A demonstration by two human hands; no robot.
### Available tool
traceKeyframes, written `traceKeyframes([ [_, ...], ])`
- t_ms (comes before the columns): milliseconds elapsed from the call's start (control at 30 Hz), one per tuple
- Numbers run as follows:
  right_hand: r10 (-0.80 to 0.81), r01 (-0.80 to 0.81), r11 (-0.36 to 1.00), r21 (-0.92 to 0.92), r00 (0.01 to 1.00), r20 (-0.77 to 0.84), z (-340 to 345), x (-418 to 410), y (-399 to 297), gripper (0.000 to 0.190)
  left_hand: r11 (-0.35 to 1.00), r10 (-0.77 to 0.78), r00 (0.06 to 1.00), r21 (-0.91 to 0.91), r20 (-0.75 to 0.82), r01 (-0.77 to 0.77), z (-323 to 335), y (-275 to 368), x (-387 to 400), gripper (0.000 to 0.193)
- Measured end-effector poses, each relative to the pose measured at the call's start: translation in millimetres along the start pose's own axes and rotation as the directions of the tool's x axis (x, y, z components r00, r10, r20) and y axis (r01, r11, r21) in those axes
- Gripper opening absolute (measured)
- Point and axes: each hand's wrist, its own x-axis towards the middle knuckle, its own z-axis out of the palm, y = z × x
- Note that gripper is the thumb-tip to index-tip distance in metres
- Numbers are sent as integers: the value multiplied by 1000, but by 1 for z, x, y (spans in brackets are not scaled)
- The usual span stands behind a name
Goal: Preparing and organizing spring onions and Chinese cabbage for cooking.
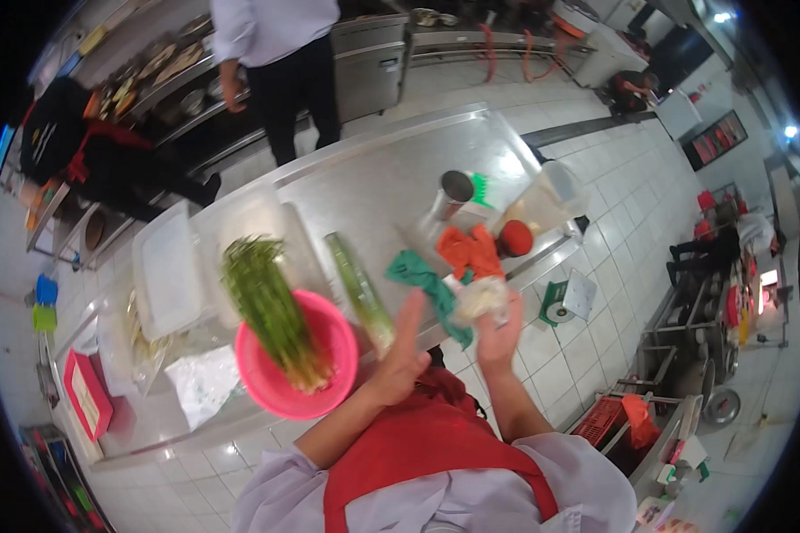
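My right hand (499,333) holds a crumpled whitish bundle (481,300), perhaps a cloth or plastic, at the table's front edge. Raised over the edge, my left hand (402,360) has its fingers apart and nothing in it. Just left of that hand a pink plastic basket (347,346) bears a bunch of long green stalks (267,306). Between the basket and a green cloth (427,280) lies a wrapped bundle of green stalks (360,290). An orange cloth (470,250) is beside the green one, behind my right hand.
On the steel table (373,166) are a metal cup (455,190), a red-lidded jar (515,238), a clear plastic container (553,193) and white plastic boxes (167,273). A green scale (563,300) is right of the table. Across it stands a person (280,66); another bends at far left.
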Motion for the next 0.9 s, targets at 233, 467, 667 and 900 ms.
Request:
traceKeyframes([
  [233,-539,390,842,-372,601,-590,-195,256,-23,40,459,-303,598,436,-742,774,9,-125,12,93],
  [467,-489,-25,651,-759,751,-444,-243,381,127,56,330,-374,436,322,-818,888,8,-116,36,96],
  [667,-539,530,835,148,736,409,-76,230,34,23,410,-439,397,213,-806,887,18,-115,21,101],
  [900,-450,813,545,207,74,890,50,140,49,54,747,-590,578,-111,-563,655,9,-20,24,65],
])
